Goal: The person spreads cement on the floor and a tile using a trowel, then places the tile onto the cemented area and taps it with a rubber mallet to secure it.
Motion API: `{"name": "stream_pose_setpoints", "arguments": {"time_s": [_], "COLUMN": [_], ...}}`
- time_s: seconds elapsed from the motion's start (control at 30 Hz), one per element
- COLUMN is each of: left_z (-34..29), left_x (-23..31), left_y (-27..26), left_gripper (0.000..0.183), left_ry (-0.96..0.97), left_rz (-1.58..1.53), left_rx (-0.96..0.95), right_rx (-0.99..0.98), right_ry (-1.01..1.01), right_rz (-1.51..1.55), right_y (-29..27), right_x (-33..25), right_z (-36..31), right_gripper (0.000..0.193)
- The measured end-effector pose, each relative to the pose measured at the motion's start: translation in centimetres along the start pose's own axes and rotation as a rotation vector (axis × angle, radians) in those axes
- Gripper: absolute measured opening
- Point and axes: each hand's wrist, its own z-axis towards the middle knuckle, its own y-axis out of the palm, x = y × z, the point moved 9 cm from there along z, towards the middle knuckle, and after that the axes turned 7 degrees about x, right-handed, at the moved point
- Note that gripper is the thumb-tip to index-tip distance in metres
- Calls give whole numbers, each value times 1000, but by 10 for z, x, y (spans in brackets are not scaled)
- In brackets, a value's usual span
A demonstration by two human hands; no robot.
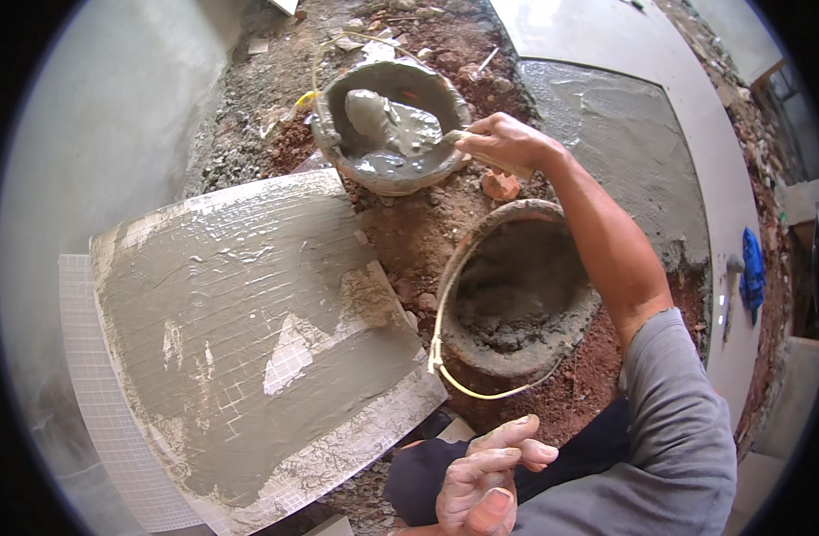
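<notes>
My right hand (pixel 508 145) is closed round the handle of a mortar-smeared trowel at the right rim of the far bucket (pixel 387 183). The trowel's blade (pixel 416 128) reaches into that bucket and carries wet grey mortar, with a thick lump (pixel 367 113) at its far end. My left hand (pixel 485 478) is raised near the lower edge, palm up, fingers loosely bent and apart, with nothing in it. Left of both hands lies a large tile (pixel 387 402), its gridded back mostly coated with grey mortar (pixel 222 322); a few patches of grid show through.
Beneath my right forearm stands a nearer bucket (pixel 459 335) with darker mix and a pale handle. Reddish soil and rubble surround both buckets. Another tile (pixel 75 304) lies under the coated one. Right are a wet mortar bed (pixel 615 134), pale tiles (pixel 735 223) and a blue object (pixel 752 272).
</notes>
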Motion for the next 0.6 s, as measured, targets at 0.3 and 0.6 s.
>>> {"name": "stream_pose_setpoints", "arguments": {"time_s": [0.3, 0.6], "left_z": [2, -4], "left_x": [-14, -64], "left_y": [23, 52], "left_gripper": [42, 41], "left_ry": [90, 238], "left_rz": [196, 456], "left_rx": [125, 340], "right_rx": [-59, 33], "right_ry": [276, 352], "right_rz": [-133, -631], "right_y": [-153, -195], "right_x": [113, 284], "right_z": [-154, -272], "right_gripper": [49, 36]}}
